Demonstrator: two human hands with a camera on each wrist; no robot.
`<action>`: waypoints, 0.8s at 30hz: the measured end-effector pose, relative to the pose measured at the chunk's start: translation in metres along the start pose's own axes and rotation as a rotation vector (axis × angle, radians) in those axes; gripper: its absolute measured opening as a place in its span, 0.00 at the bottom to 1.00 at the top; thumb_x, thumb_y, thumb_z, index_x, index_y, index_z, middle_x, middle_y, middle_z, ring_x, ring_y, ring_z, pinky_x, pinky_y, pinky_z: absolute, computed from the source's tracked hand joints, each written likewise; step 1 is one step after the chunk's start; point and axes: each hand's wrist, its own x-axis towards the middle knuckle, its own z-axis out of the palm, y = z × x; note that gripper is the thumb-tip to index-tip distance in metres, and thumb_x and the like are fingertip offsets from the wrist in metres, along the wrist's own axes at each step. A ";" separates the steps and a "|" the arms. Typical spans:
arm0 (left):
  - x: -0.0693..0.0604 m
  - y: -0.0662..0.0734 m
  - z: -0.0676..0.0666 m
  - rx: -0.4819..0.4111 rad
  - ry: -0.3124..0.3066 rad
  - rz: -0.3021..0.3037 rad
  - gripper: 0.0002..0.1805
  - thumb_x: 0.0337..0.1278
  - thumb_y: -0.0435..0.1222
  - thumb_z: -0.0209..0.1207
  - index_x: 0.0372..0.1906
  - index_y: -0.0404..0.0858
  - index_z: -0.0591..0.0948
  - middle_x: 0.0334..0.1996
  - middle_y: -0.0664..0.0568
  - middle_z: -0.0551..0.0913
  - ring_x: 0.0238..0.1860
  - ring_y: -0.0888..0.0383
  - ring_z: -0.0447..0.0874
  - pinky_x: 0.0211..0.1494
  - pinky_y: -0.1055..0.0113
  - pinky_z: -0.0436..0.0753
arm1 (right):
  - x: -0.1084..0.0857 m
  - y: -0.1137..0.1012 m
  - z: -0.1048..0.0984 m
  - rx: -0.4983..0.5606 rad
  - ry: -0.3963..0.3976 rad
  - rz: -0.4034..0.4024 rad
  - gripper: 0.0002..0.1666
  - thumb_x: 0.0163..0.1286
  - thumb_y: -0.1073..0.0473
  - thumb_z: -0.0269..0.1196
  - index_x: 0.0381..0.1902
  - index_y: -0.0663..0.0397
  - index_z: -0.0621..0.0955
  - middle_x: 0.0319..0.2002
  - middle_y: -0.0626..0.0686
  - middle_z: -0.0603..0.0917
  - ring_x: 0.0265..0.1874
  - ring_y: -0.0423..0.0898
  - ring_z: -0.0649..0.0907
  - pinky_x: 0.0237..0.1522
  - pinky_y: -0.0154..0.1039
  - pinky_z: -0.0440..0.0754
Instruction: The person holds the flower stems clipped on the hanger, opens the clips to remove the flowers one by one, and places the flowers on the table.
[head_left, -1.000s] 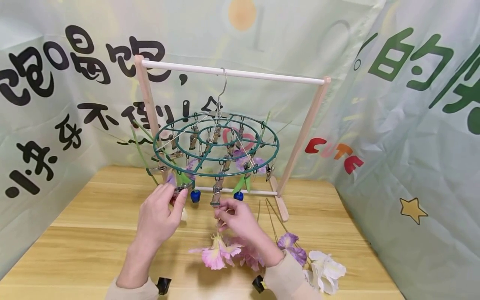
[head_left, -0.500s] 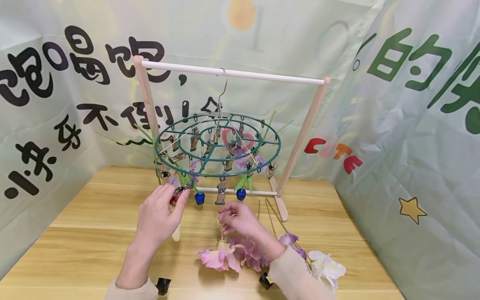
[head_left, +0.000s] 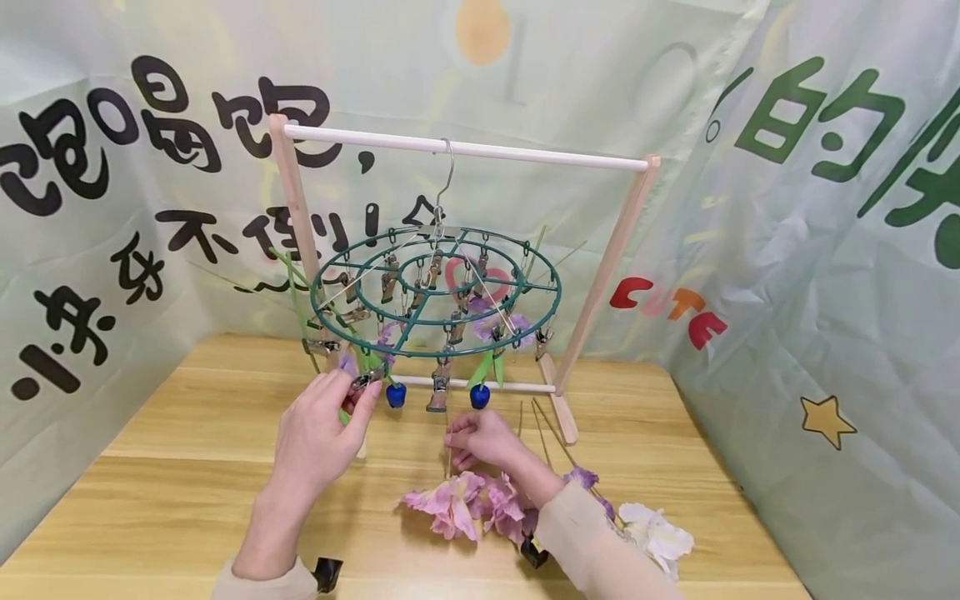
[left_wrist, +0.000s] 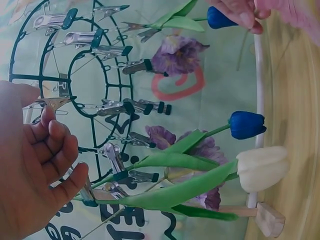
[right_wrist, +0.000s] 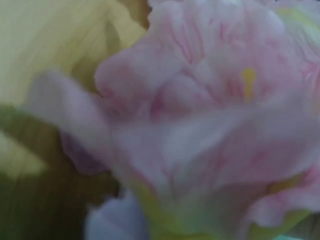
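Note:
My left hand (head_left: pixel 318 425) pinches a metal clip (head_left: pixel 367 380) at the near left of the green round clip hanger (head_left: pixel 405 327). My right hand (head_left: pixel 487 442), lower and to the right, pinches the thin stem of a pink artificial flower (head_left: pixel 450 504), its bloom pointing down. The stem's upper end is close to a hanging clip (head_left: pixel 438 393); I cannot tell whether they touch. Pink petals (right_wrist: pixel 200 125) fill the right wrist view. In the left wrist view, a white tulip (left_wrist: pixel 262 169) and a blue tulip (left_wrist: pixel 247 125) hang from clips.
The hanger hooks over the white bar (head_left: pixel 525 153) of a wooden stand (head_left: pixel 611 250). More flowers lie at the right: a purple flower (head_left: pixel 581 477) and a white flower (head_left: pixel 656 533). Printed cloth (head_left: pixel 825 333) walls the wooden table (head_left: pixel 187 475).
My right hand has moved slightly right and down with the pink flower. My left hand stays on its clip, while the hanger has swayed a little to the right.

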 end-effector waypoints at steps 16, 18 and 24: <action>-0.001 -0.001 0.000 0.001 -0.023 -0.031 0.12 0.69 0.41 0.64 0.30 0.45 0.77 0.23 0.56 0.74 0.24 0.61 0.65 0.21 0.68 0.66 | 0.006 0.009 -0.004 -0.431 0.034 -0.082 0.16 0.68 0.60 0.70 0.19 0.53 0.83 0.14 0.42 0.76 0.15 0.35 0.72 0.18 0.28 0.69; -0.001 -0.001 0.000 0.001 -0.028 -0.035 0.11 0.69 0.41 0.64 0.31 0.44 0.77 0.25 0.55 0.76 0.26 0.60 0.67 0.22 0.68 0.68 | 0.007 0.011 -0.004 -0.469 0.033 -0.085 0.19 0.68 0.58 0.70 0.16 0.50 0.81 0.13 0.40 0.72 0.14 0.35 0.70 0.17 0.29 0.65; 0.000 0.000 0.000 -0.001 -0.028 -0.040 0.10 0.69 0.41 0.65 0.36 0.40 0.78 0.31 0.52 0.78 0.31 0.57 0.70 0.23 0.68 0.71 | 0.008 0.012 -0.006 -0.481 0.025 -0.092 0.16 0.70 0.56 0.69 0.21 0.51 0.86 0.14 0.40 0.74 0.15 0.36 0.70 0.18 0.30 0.65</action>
